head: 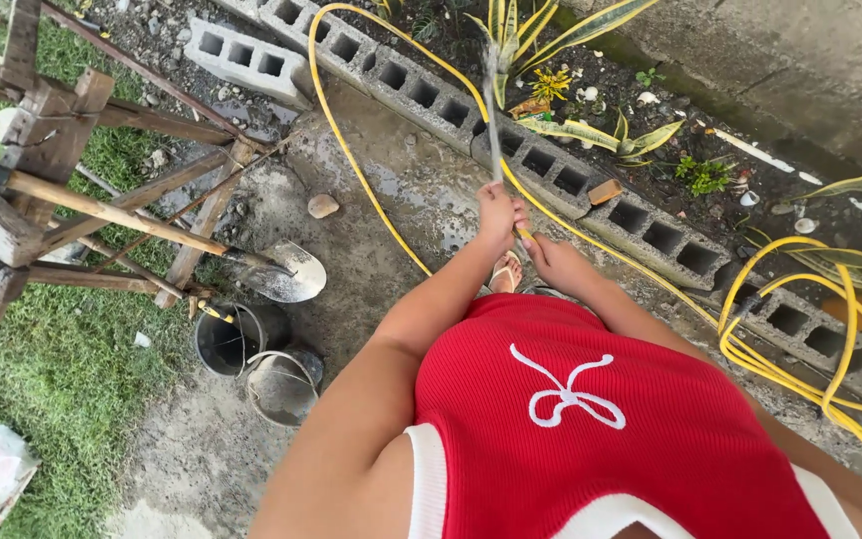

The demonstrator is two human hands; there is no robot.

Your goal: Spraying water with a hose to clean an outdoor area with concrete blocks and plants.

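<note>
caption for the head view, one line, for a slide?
Both hands, left hand and right hand, grip a yellow hose spraying water toward plants behind concrete blocks.

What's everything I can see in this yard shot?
hose: one, yellow, looping over the ground and coiled at right
blocks: one row plus a loose one, grey, edging the plant bed
plants: several, green-yellow, in the bed
shovel: one, grey blade, leaning by the wooden frame
wooden frame: one, weathered, on the grass at left
buckets: two, dark, below the shovel
left hand: gripping the hose end, spraying water
right hand: on the hose just behind
</note>
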